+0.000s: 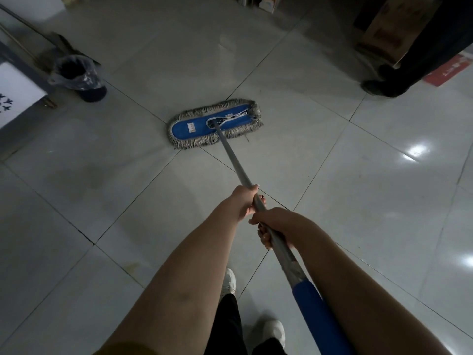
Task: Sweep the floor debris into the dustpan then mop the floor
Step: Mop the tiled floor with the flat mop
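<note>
At about 10 o'clock from the mop head, well apart from it, a bin [78,78] lined with a clear bag stands on the tiled floor [345,180]. The mop head [215,123], blue with a grey fringe, lies flat on the tiles at about 11 o'clock from the hands. Its grey handle [234,165] slants back toward 5 o'clock. The left hand [244,203] grips the handle, fingers curled round it. The right hand [275,222] grips it just behind, nearly touching the left, ahead of the blue sleeve [314,311]. At 2 o'clock from the hands, another person's dark shoe [381,85] stands on the floor.
</note>
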Available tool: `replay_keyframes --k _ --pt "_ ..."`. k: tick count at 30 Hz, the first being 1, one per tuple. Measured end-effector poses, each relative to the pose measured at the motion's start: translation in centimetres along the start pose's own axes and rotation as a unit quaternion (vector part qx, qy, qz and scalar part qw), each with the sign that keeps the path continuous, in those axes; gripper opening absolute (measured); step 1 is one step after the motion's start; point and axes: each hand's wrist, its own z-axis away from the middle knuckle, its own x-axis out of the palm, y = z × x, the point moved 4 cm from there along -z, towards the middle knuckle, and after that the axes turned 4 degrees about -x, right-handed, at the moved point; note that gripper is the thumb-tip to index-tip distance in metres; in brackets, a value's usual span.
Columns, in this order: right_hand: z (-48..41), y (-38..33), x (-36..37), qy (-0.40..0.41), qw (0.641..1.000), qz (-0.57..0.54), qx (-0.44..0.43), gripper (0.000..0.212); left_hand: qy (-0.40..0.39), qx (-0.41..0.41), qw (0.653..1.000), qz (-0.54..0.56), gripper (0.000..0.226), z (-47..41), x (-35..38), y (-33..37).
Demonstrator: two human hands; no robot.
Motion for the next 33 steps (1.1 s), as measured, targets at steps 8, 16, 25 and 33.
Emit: replay_keyframes --k 8,16,25,33 --pt "4.0 6.0 -3.6 -0.013 1.000 0.020 -0.002 0.025 -0.020 0.019 1.000 -0.011 0.021 3.3 3.5 -6.3" --pt "8.1 16.1 -7.4 -0.037 0.998 0.044 -0.004 0.020 0.001 0.027 1.000 0.007 0.026 8.3 7.4 -17.0" --pt "12.6 25.6 -7.9 -0.042 0.997 0.068 -0.011 0.020 -0.012 0.018 1.000 0.001 0.017 13.5 9.0 -26.7" --pt "15.9 34.0 -5.0 -0.041 0.997 0.056 -0.026 0.017 -0.020 0.053 0.997 -0.048 0.034 17.7 6.7 -34.8"
